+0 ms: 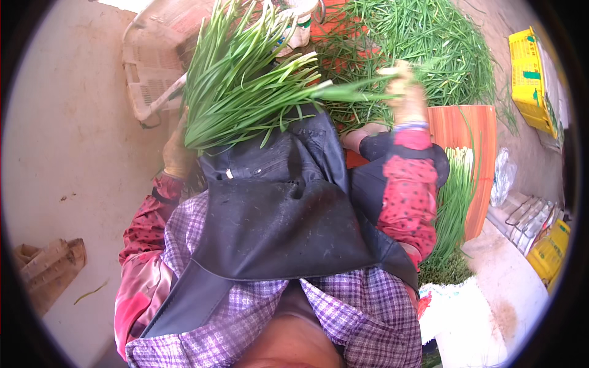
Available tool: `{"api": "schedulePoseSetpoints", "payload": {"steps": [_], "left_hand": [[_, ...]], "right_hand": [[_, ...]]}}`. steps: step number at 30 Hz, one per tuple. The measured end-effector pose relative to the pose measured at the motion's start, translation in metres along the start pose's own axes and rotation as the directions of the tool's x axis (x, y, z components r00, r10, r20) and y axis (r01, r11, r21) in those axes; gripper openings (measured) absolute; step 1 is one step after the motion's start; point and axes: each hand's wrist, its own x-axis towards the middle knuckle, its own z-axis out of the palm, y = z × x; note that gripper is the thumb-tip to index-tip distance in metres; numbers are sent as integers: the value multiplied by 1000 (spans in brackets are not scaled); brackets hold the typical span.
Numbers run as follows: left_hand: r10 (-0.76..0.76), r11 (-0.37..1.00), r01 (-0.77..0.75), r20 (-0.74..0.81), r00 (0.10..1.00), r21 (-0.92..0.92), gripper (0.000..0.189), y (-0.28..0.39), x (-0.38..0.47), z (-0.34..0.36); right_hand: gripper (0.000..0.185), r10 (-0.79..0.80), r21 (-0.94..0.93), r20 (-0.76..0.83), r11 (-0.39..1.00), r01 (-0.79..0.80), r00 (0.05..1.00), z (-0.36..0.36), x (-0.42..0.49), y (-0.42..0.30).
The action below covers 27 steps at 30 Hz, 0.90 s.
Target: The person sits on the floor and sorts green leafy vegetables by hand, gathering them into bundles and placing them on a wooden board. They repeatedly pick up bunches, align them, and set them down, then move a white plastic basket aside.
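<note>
My left hand (176,149), in what looks like a pale glove, grips a large bundle of garlic chives (248,92) by its leafy side. The pale cut ends of the bundle point up and to the right, over my black apron (280,221). To the right, my right hand (407,92) is blurred by motion. Its fingers pinch a few green stalks (354,92) stretched out from the bundle's edge. Beyond that hand lies a big heap of loose green leaves (428,46).
A neat chive bunch (453,198) lies on an orange wood-patterned board (485,184) at my right. Yellow crates (529,83) stand at the far right. A pale plastic basket (152,87) sits at upper left, beside a white bucket (299,32). Brown cardboard (55,271) lies lower left.
</note>
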Motion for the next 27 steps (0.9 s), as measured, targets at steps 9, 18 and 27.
{"api": "schedulePoseSetpoints", "payload": {"steps": [9, 18, 27], "left_hand": [[197, 979, -201, -94, 976, -32, 76, -5, 2, 1], [71, 942, -45, 67, 995, -332, 71, -24, 6, -5], [107, 967, -88, 69, 992, -237, 65, -32, 9, -11]], "right_hand": [[13, 293, -44, 263, 955, -292, 919, 119, 12, 108], [31, -63, -615, 265, 758, 219, 962, 24, 77, 15], [17, 146, -366, 625, 922, 123, 767, 128, 70, 58]]}}
